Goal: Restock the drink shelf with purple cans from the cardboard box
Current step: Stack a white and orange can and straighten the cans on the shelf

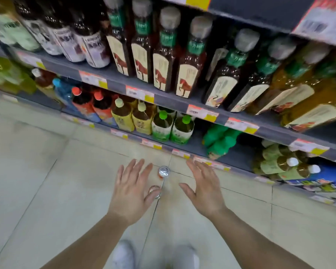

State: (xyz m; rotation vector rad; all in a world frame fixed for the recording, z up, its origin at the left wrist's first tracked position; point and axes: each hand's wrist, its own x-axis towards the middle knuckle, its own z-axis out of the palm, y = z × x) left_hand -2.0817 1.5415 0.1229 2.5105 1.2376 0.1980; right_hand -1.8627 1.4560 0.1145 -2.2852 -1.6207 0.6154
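Both hands open over two cans on the floor, below the drink shelf.

Past the white shoes [124, 255], the left hand [131, 193] and right hand [204, 191] hang spread and empty; a can [155, 191] sits partly under the left thumb, another can [164, 171] stands between the hands, colours hidden from above. No cardboard box shows. Best to close each hand round a can's side, keep it upright, then lift to the shelf [184, 103] beyond.
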